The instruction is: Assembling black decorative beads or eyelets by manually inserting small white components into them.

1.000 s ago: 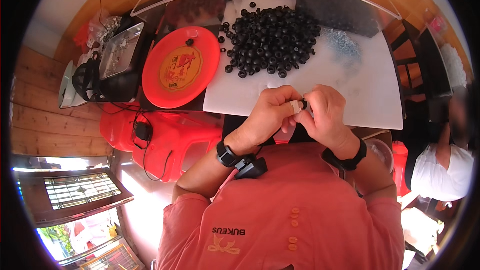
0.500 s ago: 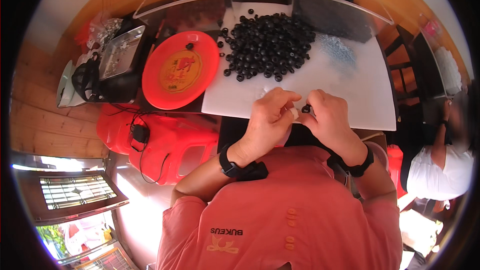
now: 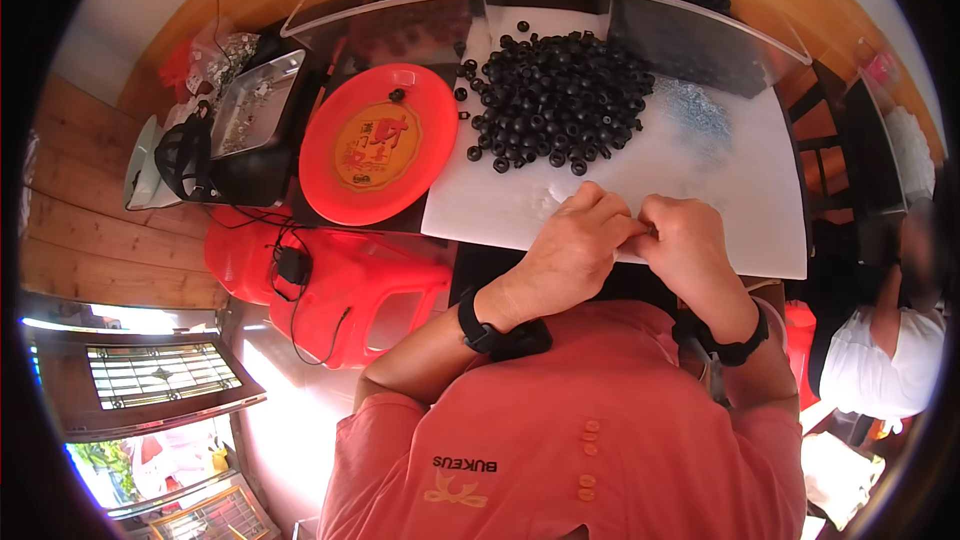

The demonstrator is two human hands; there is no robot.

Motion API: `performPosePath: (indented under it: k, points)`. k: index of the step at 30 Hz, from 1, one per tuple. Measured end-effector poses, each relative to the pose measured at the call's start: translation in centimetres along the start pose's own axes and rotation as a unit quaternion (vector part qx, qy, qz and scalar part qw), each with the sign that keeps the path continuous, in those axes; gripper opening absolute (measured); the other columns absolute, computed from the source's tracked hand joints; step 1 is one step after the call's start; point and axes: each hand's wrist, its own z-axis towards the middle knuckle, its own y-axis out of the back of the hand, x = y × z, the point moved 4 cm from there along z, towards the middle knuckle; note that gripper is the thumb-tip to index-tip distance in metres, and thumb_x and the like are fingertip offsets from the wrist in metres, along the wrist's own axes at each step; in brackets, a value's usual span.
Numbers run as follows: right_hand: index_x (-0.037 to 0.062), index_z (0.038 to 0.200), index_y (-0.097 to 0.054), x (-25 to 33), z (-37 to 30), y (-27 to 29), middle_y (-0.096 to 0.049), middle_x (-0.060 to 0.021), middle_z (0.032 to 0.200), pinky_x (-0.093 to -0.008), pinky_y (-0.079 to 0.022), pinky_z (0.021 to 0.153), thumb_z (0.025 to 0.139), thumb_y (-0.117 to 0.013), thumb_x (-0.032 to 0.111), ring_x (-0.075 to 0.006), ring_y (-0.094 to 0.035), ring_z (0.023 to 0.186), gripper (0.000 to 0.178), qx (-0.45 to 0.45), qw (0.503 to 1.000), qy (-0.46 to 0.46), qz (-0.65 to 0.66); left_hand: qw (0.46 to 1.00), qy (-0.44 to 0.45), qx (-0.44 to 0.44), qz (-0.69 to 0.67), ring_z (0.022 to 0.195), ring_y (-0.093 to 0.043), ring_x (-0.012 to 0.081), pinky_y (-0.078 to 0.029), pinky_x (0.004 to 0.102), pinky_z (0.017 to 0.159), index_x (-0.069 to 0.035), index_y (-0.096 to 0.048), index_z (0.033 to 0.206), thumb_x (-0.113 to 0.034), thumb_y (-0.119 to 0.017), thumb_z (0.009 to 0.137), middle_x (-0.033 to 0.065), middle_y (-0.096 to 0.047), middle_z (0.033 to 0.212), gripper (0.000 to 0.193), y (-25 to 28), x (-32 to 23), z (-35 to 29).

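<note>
My left hand [image 3: 580,245] and my right hand [image 3: 686,238] meet over the near edge of the white mat [image 3: 480,210], fingers bent and pinched together. A small dark piece shows between the fingertips, mostly hidden; half a second ago a black ring-shaped piece sat in my right fingers. What my left fingers pinch is covered. Beyond the hands lies a heap of small black ring-shaped pieces [image 3: 565,100], with a few strays at its left. To its right, tiny pale-blue or silvery parts [image 3: 696,112] are spread on the mat.
A red plate [image 3: 325,195] bearing one black piece [image 3: 397,95] stands left of the mat. Farther left is a metal tray [image 3: 238,138] of small bits. Clear bins [image 3: 690,35] line the back. A red stool [image 3: 400,285] is below left; another person [image 3: 880,360] sits at right.
My hands have come together, and the black ring between my right fingers is now mostly covered. The whole view has shifted slightly, with the table things appearing a little farther right.
</note>
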Motion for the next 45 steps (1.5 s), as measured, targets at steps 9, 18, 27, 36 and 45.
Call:
performPosePath:
  k: [9,18,27,36,45]
  points:
    - [-0.0032,0.078,-0.063,-1.8,1.1,0.4,-0.068,-0.0142,0.067,-0.0317,-0.051,0.057,0.069,-0.079,0.001,-0.0191,-0.067,0.06,0.018,0.071,0.982,-0.05,0.167,0.999,-0.032,-0.001,0.013,0.087,-0.053,0.0276,-0.049,0.0368,0.074,-0.005,-0.07,0.103,0.009,-0.067,0.068,0.0045,-0.065,0.095,0.038,-0.3,1.0,1.1]
    - [-0.004,0.087,-0.062,-2.4,1.1,0.9,-0.069,-0.0109,0.073,-0.0279,-0.05,0.064,0.079,-0.061,-0.007,-0.014,-0.065,0.066,0.009,0.14,0.932,-0.098,0.319,0.999,0.03,-0.023,0.017,0.082,-0.052,0.0234,-0.047,0.0342,0.072,-0.007,-0.071,0.089,0.004,-0.074,0.074,0.0011,-0.065,0.085,0.019,-1.1,1.3,1.4]
    - [-0.0011,0.08,-0.058,-2.9,1.2,0.2,-0.063,-0.005,0.069,-0.0254,-0.045,0.052,0.081,-0.062,-0.006,-0.0092,-0.056,0.058,0.007,0.071,0.927,-0.102,0.355,0.984,0.159,-0.064,-0.041,0.079,-0.049,0.0205,-0.041,0.0319,0.075,-0.004,-0.071,0.086,0.003,-0.071,0.078,0.0032,-0.064,0.08,0.011,-1.4,1.6,1.5]
    - [-0.0001,0.076,-0.058,-4.0,1.6,-0.4,-0.064,-0.0068,0.069,-0.0255,-0.046,0.05,0.079,-0.065,-0.007,-0.0116,-0.059,0.057,0.01,0.149,0.877,-0.142,0.434,0.987,0.153,-0.029,-0.044,0.08,-0.047,0.0191,-0.04,0.0315,0.075,-0.005,-0.072,0.086,-0.001,-0.073,0.08,0.0018,-0.063,0.078,0.008,-1.0,1.4,1.8]
    - [-0.0019,0.076,-0.056,-3.4,2.0,-0.1,-0.063,-0.0078,0.069,-0.0268,-0.047,0.051,0.08,-0.059,-0.007,-0.013,-0.059,0.058,0.007,0.174,0.913,-0.147,0.339,0.996,0.068,-0.063,0.014,0.073,-0.049,0.0233,-0.043,0.0339,0.067,-0.005,-0.067,0.078,0.004,-0.074,0.074,0.0026,-0.061,0.075,0.012,-1.9,1.4,1.7]
